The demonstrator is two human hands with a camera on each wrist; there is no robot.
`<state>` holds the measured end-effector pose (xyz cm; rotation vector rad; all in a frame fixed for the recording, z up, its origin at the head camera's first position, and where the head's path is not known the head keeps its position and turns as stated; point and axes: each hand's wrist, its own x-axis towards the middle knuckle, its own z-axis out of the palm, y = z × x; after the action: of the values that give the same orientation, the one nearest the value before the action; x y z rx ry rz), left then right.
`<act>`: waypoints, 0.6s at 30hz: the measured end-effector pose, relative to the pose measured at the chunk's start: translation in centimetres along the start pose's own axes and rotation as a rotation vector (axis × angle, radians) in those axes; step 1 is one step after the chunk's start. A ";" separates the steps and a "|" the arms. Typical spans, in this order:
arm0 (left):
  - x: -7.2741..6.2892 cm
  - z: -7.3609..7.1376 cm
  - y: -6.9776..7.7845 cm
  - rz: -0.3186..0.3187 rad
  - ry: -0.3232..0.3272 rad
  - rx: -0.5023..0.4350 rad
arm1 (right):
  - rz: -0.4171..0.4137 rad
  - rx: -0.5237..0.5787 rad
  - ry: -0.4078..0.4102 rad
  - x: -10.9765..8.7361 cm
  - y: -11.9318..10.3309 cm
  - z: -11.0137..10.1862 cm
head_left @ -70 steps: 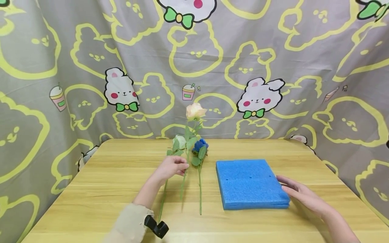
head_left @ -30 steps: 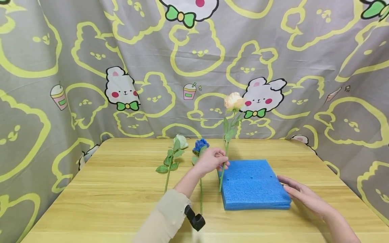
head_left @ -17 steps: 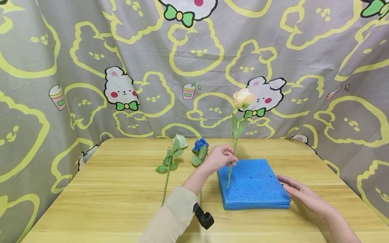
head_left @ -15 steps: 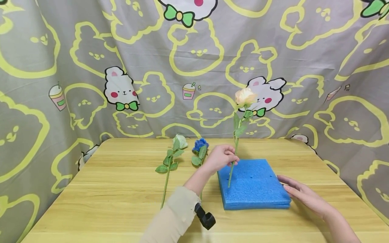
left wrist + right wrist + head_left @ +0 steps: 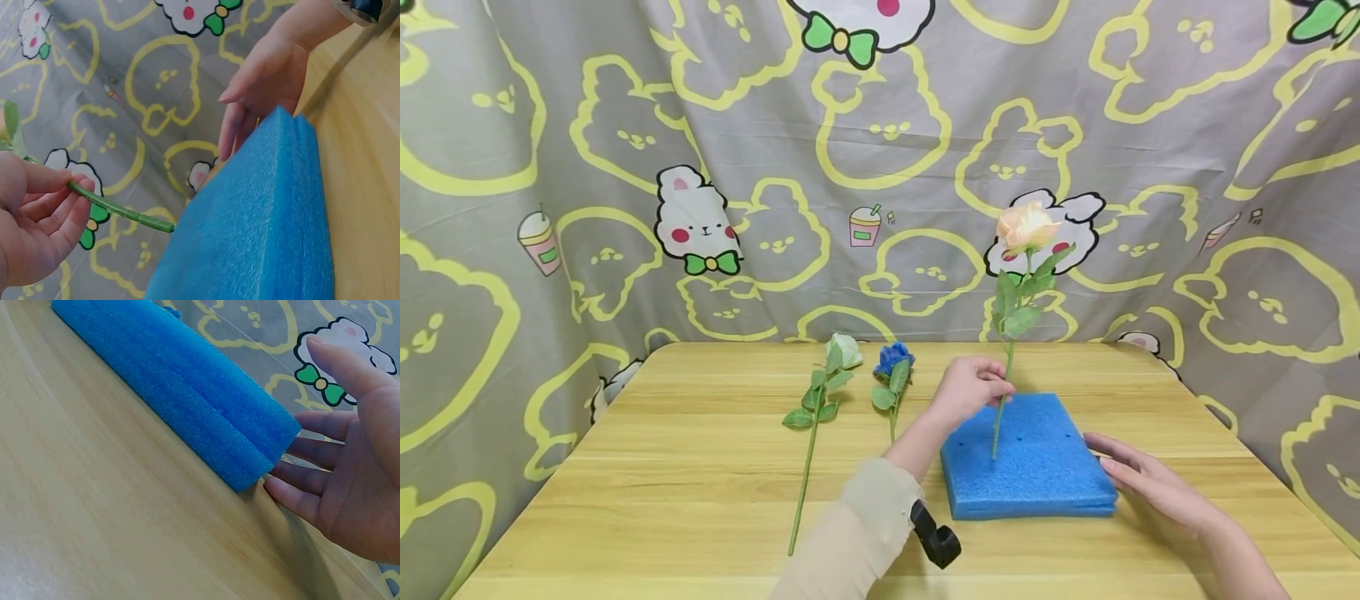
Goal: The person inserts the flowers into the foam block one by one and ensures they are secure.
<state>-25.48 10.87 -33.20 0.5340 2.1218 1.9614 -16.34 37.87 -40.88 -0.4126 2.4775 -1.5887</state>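
Observation:
My left hand point(image 5: 973, 390) pinches the green stem of a peach rose point(image 5: 1027, 227) between thumb and fingers. The rose stands nearly upright over a blue foam block point(image 5: 1037, 475), which has a row of small holes in its top. In the left wrist view, the stem's cut end point(image 5: 164, 225) is close to the foam's top face; whether it touches I cannot tell. My right hand point(image 5: 1157, 492) lies at the block's right side. Its fingers point(image 5: 300, 478) are extended, with the tips against the foam's edge in the right wrist view.
A white rose point(image 5: 844, 350) and a blue rose point(image 5: 893, 362) lie on the wooden table point(image 5: 662, 467) left of the block. The left forearm covers the blue rose's lower stem. A patterned cloth point(image 5: 760, 125) hangs behind the table.
My left hand has lifted the peach rose from beside the other two and carried it right, over the foam block. My right hand has stayed at the block's side.

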 end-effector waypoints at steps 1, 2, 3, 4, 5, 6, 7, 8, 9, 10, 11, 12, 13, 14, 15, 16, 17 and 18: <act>0.1 0.2 0.0 0.001 0.007 0.001 | 0.003 -0.003 -0.002 0.0 0.0 0.0; 0.3 0.4 -0.1 0.004 0.014 0.007 | 0.007 -0.005 -0.001 0.0 -0.1 0.0; 0.4 0.6 -0.1 0.006 0.017 0.011 | 0.009 -0.008 0.001 0.0 -0.1 0.0; 0.5 0.8 -0.1 0.010 0.019 0.017 | 0.012 -0.011 0.001 0.0 -0.1 0.0; 0.6 1.0 0.0 0.014 0.024 0.022 | 0.016 -0.008 0.000 0.0 -0.2 0.0; 0.6 1.2 0.0 0.017 0.030 0.027 | 0.018 -0.008 -0.001 0.0 -0.2 0.0; 0.6 1.4 0.1 0.021 0.033 0.028 | 0.021 -0.004 -0.004 0.1 -0.2 0.0; 0.7 1.5 0.1 0.029 0.034 0.036 | 0.021 0.000 -0.007 0.1 -0.2 0.0; 0.7 1.7 0.1 0.032 0.034 0.037 | 0.023 0.015 -0.013 0.1 -0.2 0.0; 0.8 1.9 0.1 0.038 0.034 0.042 | 0.024 0.028 -0.021 0.1 -0.2 -0.1; 0.8 2.1 0.1 0.039 0.035 0.041 | 0.026 0.043 -0.027 0.1 -0.2 -0.1; 0.9 2.3 0.1 0.040 0.036 0.042 | 0.026 0.054 -0.035 0.1 -0.1 -0.1; 1.0 2.5 0.1 0.041 0.036 0.042 | 0.029 0.067 -0.042 0.1 -0.1 -0.1; 1.0 2.7 0.1 0.042 0.035 0.043 | 0.033 0.075 -0.045 0.1 0.0 -0.1; 1.1 2.9 0.1 0.043 0.036 0.044 | 0.039 0.081 -0.045 0.1 0.0 -0.1; 1.1 3.1 0.2 0.042 0.037 0.045 | 0.042 0.078 -0.044 0.1 0.0 -0.1; 1.2 3.3 0.3 0.041 0.041 0.038 | 0.044 0.071 -0.037 0.1 0.0 -0.1; 1.3 3.5 0.3 0.046 0.043 0.031 | 0.038 0.064 -0.040 0.1 0.0 0.0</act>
<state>-25.26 14.56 -33.09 0.5553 2.1881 1.9845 -16.47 37.87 -40.86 -0.3822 2.3842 -1.6241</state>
